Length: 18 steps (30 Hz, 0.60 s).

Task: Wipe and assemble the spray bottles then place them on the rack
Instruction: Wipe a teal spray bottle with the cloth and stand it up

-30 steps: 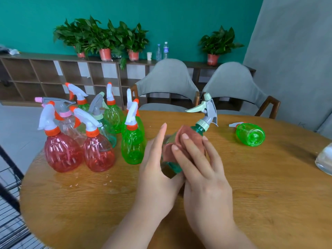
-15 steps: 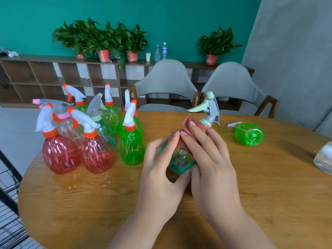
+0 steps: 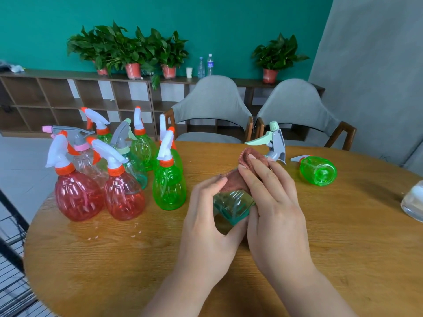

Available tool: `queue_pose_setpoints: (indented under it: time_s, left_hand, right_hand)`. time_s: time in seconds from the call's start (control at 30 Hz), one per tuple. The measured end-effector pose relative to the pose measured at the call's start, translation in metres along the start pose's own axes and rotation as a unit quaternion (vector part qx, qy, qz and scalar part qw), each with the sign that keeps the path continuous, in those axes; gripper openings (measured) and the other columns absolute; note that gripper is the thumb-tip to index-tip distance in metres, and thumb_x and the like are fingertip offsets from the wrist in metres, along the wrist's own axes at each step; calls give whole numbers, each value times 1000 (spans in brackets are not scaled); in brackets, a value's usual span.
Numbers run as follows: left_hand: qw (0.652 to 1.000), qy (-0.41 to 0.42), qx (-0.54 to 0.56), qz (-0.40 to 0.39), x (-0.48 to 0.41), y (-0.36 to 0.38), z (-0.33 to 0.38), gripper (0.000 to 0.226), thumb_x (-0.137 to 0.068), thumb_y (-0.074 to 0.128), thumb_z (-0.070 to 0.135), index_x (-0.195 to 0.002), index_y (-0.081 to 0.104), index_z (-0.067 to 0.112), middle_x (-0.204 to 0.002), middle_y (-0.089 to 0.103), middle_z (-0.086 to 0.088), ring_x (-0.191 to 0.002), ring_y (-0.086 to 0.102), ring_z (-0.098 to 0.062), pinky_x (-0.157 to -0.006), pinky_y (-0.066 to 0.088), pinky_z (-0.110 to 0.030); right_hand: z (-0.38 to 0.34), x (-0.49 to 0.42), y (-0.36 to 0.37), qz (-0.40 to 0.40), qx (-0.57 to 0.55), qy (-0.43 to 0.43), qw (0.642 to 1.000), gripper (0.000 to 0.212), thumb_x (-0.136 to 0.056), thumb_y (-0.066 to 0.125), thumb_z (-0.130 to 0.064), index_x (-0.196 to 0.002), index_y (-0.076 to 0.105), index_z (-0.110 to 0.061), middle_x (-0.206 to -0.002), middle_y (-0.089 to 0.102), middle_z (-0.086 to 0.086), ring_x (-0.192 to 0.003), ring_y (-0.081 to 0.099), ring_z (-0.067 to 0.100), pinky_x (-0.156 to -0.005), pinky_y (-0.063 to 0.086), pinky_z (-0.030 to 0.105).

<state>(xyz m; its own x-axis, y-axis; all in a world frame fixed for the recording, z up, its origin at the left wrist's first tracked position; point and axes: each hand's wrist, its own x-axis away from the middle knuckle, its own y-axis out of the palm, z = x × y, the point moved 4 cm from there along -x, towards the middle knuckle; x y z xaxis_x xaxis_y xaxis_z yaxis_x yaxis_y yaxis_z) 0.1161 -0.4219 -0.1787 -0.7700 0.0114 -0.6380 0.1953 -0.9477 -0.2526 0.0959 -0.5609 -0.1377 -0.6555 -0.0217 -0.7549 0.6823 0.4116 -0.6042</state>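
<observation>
1. In the last second the cloth (image 3: 238,179) has climbed from the belly of the teal bottle (image 3: 233,205) to its neck, just under the trigger head (image 3: 273,143). The belly now shows bare between the two hands.
2. The left hand (image 3: 206,216) curls round the bottle's body and holds it tilted above the counter (image 3: 114,259).
3. The right hand (image 3: 272,202) has its fingers curved over the cloth and holds it against the neck. Its thumb is hidden from where I stand.
4. This bottle already carries its head, so I'd say the wipe is nearly done and it will soon be ready to go on the rack.
5. A cluster of standing bottles (image 3: 123,197), red, green and clear, sits on the left of the counter, all with heads on. Whether they have been wiped I cannot tell.
6. One green bottle (image 3: 319,171) lies on its side to the right with a sprayer tip (image 3: 297,158) showing beside it. I cannot make out whether the sprayer is attached.
7. The wire rack (image 3: 9,259) at the left edge is only partly in view and shows no bottles, so the placing looks to be all still ahead.
</observation>
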Motion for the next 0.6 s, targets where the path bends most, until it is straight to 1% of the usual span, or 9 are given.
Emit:
queue_pose_setpoints:
  time_s: [0.1, 0.17, 0.23, 0.27, 0.33, 0.4, 0.5, 0.53, 0.6]
  left_hand:
    - [1000, -8, -15, -3, 0, -2, -2, 104, -82, 94, 18, -165, 33, 33, -152, 48, 20, -144, 51, -6, -110, 52, -28]
    - [1000, -11, -4, -2, 1, -1, -3, 112, -83, 93, 20, -170, 24, 31, -151, 47, 26, -143, 50, -1, -114, 43, -20]
    - [998, -44, 53, 4, 0, 1, -1, 106, -83, 84, 38, -170, 22, 35, -144, 51, 30, -141, 53, -3, -118, 41, -24]
    - [997, -53, 58, 8, -1, 1, 0, 103, -83, 80, 42, -169, 23, 37, -141, 53, 30, -139, 55, -5, -118, 41, -26]
    - [999, -27, 20, 6, 0, 1, 1, 109, -84, 89, 27, -170, 22, 31, -144, 52, 25, -140, 54, -4, -115, 40, -21]
    - [1000, 2, -23, -5, 0, 0, 0, 117, -82, 93, 13, -171, 19, 31, -149, 49, 21, -142, 52, -6, -113, 46, -23]
    - [1000, -6, -22, -17, 1, 3, 4, 120, -83, 94, 20, -168, 14, 48, -149, 47, 19, -143, 51, -10, -111, 54, -34]
    - [999, -1, -30, -21, 3, 5, 4, 121, -83, 94, 21, -168, 13, 51, -150, 46, 18, -145, 50, -9, -111, 54, -33]
    - [999, 14, -36, -28, 5, 7, 2, 119, -84, 93, 22, -169, 13, 46, -151, 46, 15, -145, 49, -9, -112, 51, -27]
  right_hand:
    - [-10, 4, 5, -24, 3, -37, 999, 53, -99, 47, -14, -149, 64, -18, -159, 54, -4, -154, 40, 28, -118, 47, 49]
    - [-21, 10, 8, -40, 9, -85, 996, 47, -99, 51, -20, -143, 69, -23, -154, 59, -7, -152, 45, 27, -104, 53, 47]
    - [-30, 15, 9, -45, 22, -125, 991, 42, -101, 54, -22, -138, 72, -28, -152, 61, -13, -151, 47, 24, -88, 52, 42]
    - [-31, 16, 9, -45, 23, -136, 989, 41, -101, 53, -22, -137, 72, -29, -151, 60, -14, -151, 47, 23, -85, 51, 41]
    - [-25, 13, 7, -38, 16, -132, 990, 42, -101, 53, -22, -139, 71, -29, -152, 60, -13, -150, 48, 24, -90, 53, 42]
    - [-13, 4, 5, -32, 14, -97, 995, 47, -100, 49, -20, -143, 68, -26, -154, 59, -9, -150, 46, 27, -105, 53, 47]
    - [8, -8, -5, -3, 35, -11, 999, 57, -95, 40, -15, -145, 67, -18, -152, 60, -3, -149, 45, 27, -123, 42, 43]
    - [11, -9, -7, 6, 41, 6, 999, 57, -95, 40, -14, -145, 66, -17, -151, 61, -2, -148, 45, 27, -124, 40, 40]
    - [11, -6, -5, 0, 40, 12, 999, 54, -97, 44, -13, -146, 66, -17, -152, 60, -1, -148, 44, 28, -123, 42, 43]
